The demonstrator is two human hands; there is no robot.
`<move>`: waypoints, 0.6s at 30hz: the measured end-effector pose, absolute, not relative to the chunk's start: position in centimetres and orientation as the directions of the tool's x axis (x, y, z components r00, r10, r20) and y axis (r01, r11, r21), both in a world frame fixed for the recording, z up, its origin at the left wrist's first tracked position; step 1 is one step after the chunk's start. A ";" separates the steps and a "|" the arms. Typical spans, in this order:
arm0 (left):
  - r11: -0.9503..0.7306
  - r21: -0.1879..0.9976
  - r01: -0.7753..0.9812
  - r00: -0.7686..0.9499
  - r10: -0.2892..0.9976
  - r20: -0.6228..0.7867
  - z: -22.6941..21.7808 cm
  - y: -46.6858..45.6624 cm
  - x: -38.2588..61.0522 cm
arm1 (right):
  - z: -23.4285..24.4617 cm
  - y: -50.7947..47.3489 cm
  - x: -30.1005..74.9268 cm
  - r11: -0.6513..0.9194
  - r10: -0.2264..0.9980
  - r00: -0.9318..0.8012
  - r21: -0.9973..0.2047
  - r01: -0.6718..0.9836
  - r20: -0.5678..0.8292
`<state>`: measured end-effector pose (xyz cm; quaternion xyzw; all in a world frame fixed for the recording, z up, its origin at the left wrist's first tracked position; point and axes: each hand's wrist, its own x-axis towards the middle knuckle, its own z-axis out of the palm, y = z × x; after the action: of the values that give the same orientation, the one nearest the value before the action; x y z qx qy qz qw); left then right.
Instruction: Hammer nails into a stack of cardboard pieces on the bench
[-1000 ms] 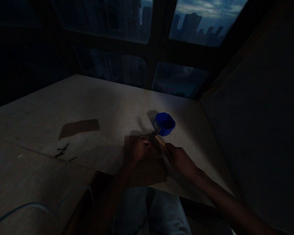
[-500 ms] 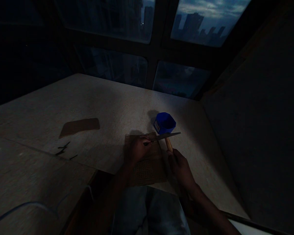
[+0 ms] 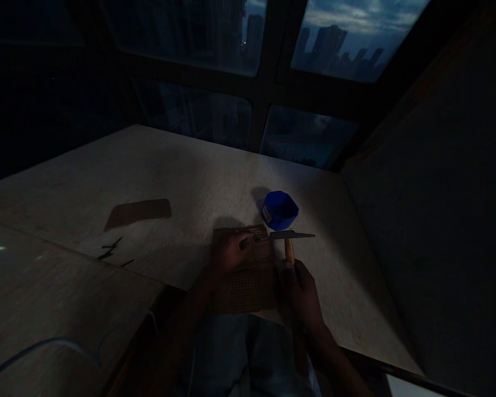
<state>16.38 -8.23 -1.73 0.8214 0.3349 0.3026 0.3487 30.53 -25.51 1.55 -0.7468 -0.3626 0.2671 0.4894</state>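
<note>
My right hand (image 3: 305, 286) is wrapped around the wooden handle of a hammer (image 3: 290, 251). The narrow grey hammer head is raised just right of the cardboard's far edge, in front of the blue bin. On the brown corrugated cardboard (image 3: 242, 295) rests my left hand (image 3: 232, 251), its fingers pinched together near the far edge. Thin dark nail-like pieces (image 3: 257, 239) show at its fingertips; the dim light hides their exact form. A patch of small grid-like marks covers the cardboard's near part.
An open blue bin (image 3: 280, 211) with a label stands behind the cardboard. To the left lie a flat brown piece (image 3: 139, 213) and several thin dark pieces (image 3: 110, 249). A pale cable (image 3: 49, 343) curves at lower left. Windows border the table (image 3: 198, 165) at the back; a wall rises at right.
My right hand has drawn the hammer head away from my left fingertips, to the right and slightly nearer me. My left hand stays on the cardboard. The view has shifted slightly.
</note>
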 end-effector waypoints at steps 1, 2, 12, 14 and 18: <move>-0.553 0.759 0.343 0.586 0.757 0.288 -1.2 -8.3 15.9 | 1.8 -25.6 30.7 -0.257 0.804 0.594 -0.922 0.290 -0.037; -0.571 0.744 0.347 0.572 0.758 0.314 -0.6 -8.3 15.4 | 2.1 -25.8 30.8 -0.257 0.806 0.592 -0.920 0.297 -0.034; -0.408 0.704 0.581 0.119 0.898 0.423 1.1 -9.3 4.5 | 3.2 -28.5 30.1 -0.264 0.823 0.559 -0.940 0.218 -0.102; -0.259 0.667 0.699 0.012 0.936 0.351 -0.1 -9.5 0.8 | 3.3 -29.2 29.8 -0.272 0.823 0.555 -0.943 0.190 -0.125; -0.030 0.492 0.870 -0.119 0.956 0.267 -2.0 -10.2 -6.0 | 3.4 -30.3 29.2 -0.317 0.808 0.559 -0.937 0.149 -0.185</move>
<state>-6.05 -10.20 -2.00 0.6595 0.6924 0.2827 0.0761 29.24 -30.31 3.41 -0.7373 -0.3244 0.3391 0.4859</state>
